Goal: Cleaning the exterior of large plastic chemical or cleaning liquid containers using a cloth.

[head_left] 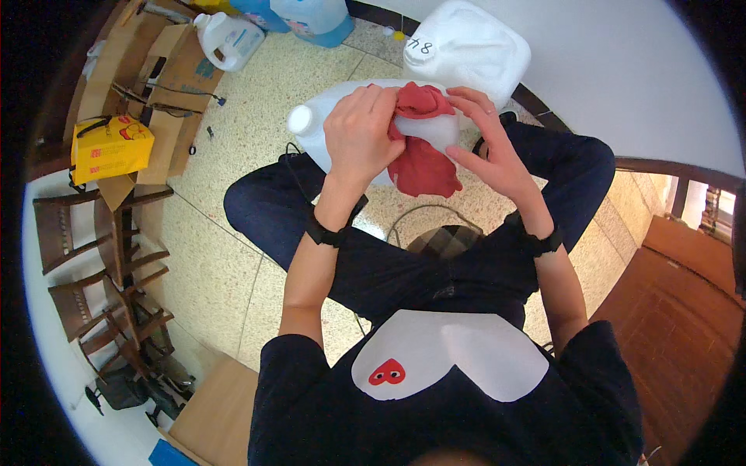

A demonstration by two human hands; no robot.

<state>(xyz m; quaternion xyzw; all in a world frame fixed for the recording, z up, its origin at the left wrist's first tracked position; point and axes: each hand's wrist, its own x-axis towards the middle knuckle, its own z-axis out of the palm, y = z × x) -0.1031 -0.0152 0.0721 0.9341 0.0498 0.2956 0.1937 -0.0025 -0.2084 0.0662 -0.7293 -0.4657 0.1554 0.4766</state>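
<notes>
A red cloth (pixel 425 166) lies over and around the handle area of a white plastic jug (pixel 315 145) with a white cap, which stands on the floor between my bent legs. My left hand (pixel 361 128) grips the cloth at its left side, the fingertips partly hidden. On the right, my right hand (pixel 486 145) is spread, its thumb beside the jug's end and its fingers at the cloth's upper right edge. Part of the jug's white surface shows between two folds of the cloth.
Behind stands a large white canister (pixel 472 49) against the wall. A white handled bottle (pixel 230 41) and jugs of blue liquid (pixel 317 20) are farther back. Cardboard boxes (pixel 186 76), a yellow bag (pixel 111 148) and wooden chairs (pixel 116 250) line the left; a brown wooden panel (pixel 676 309) is at right.
</notes>
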